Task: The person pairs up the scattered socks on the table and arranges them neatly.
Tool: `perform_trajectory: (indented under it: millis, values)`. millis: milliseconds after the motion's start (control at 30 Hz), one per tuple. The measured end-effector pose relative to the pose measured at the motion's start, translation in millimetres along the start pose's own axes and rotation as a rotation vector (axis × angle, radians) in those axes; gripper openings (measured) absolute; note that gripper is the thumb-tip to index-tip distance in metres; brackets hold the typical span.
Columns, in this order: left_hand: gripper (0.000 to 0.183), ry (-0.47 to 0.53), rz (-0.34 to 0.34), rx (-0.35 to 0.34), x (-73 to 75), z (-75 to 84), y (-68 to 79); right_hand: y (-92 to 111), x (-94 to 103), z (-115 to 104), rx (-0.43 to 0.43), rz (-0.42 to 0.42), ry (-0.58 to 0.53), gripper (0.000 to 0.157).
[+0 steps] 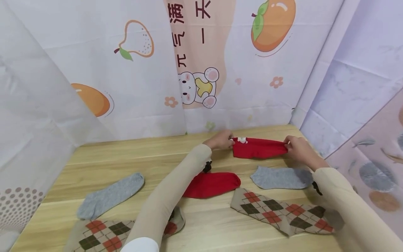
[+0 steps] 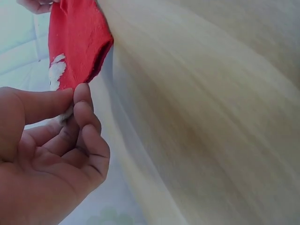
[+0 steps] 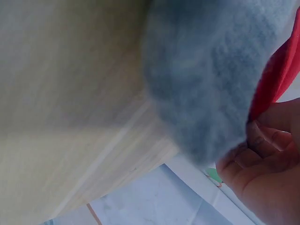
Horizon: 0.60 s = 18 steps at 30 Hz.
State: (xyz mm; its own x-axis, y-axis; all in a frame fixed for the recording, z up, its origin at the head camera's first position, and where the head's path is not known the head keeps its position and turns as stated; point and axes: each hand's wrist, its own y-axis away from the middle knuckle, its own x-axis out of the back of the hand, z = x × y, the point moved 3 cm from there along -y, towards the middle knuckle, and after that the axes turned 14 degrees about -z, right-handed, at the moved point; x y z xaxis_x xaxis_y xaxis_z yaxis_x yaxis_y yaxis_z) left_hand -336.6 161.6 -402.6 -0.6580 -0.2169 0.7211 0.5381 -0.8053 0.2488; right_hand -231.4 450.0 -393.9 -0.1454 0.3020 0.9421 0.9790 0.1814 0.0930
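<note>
Both hands busy, one sock between them. My left hand [image 1: 221, 140] pinches the left end of a red sock [image 1: 259, 149], thumb against fingertips; the left wrist view shows the same grip up close. My right hand [image 1: 300, 151] pinches the other end between thumb and fingers. Hands are apart, sock stretched roughly level between them, near the far edge of the table [image 1: 116, 159]. Its white patch [image 1: 242, 140] sits on the upper edge, by my left fingers. Cannot tell whether the sock's lower edge touches the wood.

Second red sock [image 1: 217, 185]: flat on the table, nearer me, left part hidden behind my left sleeve [image 1: 171, 190].

Right grey sock [image 1: 280, 177]: flat, just on my side of the held one, its right end beside my right sleeve [image 1: 349, 199]. It also fills much of the right wrist view, blurred.

Left grey sock [image 1: 110, 196]: flat, slanted, well apart from both hands, out on the left.

Right argyle sock [image 1: 280, 214]: flat, nearer me than the right grey one, its upper left corner close to the second red sock.

Left argyle sock [image 1: 104, 235]: near side, crossed by my left sleeve, one end showing past it.

Printed cloth [image 1: 141, 87] hangs behind the table.
</note>
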Motion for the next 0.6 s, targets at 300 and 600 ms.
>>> perform_trajectory:
  millis: [300, 600]
  values:
    - [0.019, -0.043, -0.003, -0.008, 10.0, -4.4, 14.3, 10, 6.6, -10, 0.077, 0.104, 0.03, 0.012]
    - [0.016, -0.043, 0.001, 0.011, 15.5, -2.9, 33.7, 14, 7.9, -18, 0.108, 0.159, 0.032, 0.01]
